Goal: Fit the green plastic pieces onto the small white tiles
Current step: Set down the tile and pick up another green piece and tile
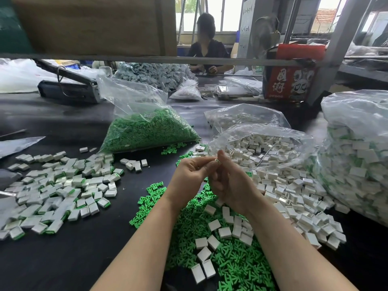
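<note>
Fitting step judged in hand: left hand [192, 171] and right hand [227, 181] are raised together above loose green pieces [210, 238], fingers curled and touching; what is pinched is hidden, cannot be told. White tiles [283, 185] are spilled just right. Next move calls for aligned press. Counted: three clear bags nearby, one green-filled bag [147, 131]; finished tiles [58, 185] heaped left, uncountable.

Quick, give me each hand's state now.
Left hand: fingers curled, pinching something too small to identify.
Right hand: fingers curled against the left; contents hidden.
</note>
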Action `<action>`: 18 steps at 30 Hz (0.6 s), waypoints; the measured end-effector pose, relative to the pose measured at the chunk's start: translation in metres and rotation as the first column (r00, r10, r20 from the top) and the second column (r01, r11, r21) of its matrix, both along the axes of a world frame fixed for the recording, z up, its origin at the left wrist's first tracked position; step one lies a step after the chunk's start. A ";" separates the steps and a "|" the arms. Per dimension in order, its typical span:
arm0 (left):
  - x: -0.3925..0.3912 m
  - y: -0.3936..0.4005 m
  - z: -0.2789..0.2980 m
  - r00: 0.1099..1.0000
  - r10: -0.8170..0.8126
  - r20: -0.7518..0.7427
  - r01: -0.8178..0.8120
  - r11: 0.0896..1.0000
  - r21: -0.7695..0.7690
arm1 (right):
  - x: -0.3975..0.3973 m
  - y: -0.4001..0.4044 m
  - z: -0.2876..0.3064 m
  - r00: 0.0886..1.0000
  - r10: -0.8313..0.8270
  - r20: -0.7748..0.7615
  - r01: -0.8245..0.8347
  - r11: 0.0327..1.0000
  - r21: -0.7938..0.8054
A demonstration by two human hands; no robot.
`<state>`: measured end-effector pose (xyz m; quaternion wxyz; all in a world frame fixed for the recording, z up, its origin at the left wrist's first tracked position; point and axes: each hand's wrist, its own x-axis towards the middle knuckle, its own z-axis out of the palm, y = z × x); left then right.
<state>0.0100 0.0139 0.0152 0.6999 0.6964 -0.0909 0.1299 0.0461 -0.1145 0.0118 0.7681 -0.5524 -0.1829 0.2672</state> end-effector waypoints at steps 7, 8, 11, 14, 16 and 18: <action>0.000 -0.004 0.000 1.000 0.013 -0.020 -0.013 1.000 0.014 | 0.006 -0.001 -0.006 1.000 -0.002 0.009 0.002 1.000 -0.022; 0.001 -0.004 0.001 1.000 0.011 -0.021 -0.011 1.000 0.015 | 0.006 -0.001 -0.006 1.000 -0.004 0.005 0.004 1.000 -0.015; 0.002 -0.004 0.001 1.000 0.012 -0.017 -0.012 1.000 0.008 | 0.008 -0.001 -0.007 1.000 -0.012 0.001 0.012 1.000 0.019; 0.003 -0.004 0.000 1.000 -0.001 -0.024 0.001 1.000 -0.015 | 0.009 -0.001 -0.006 1.000 -0.002 -0.001 0.002 0.999 0.049; 0.003 -0.004 0.001 1.000 -0.001 -0.027 0.000 1.000 -0.027 | 0.009 -0.002 -0.004 1.000 0.004 -0.015 -0.003 0.998 0.061; 0.003 -0.005 0.002 1.000 0.000 -0.024 -0.001 0.999 -0.039 | 0.009 -0.003 -0.003 0.999 -0.001 -0.039 0.004 0.998 0.070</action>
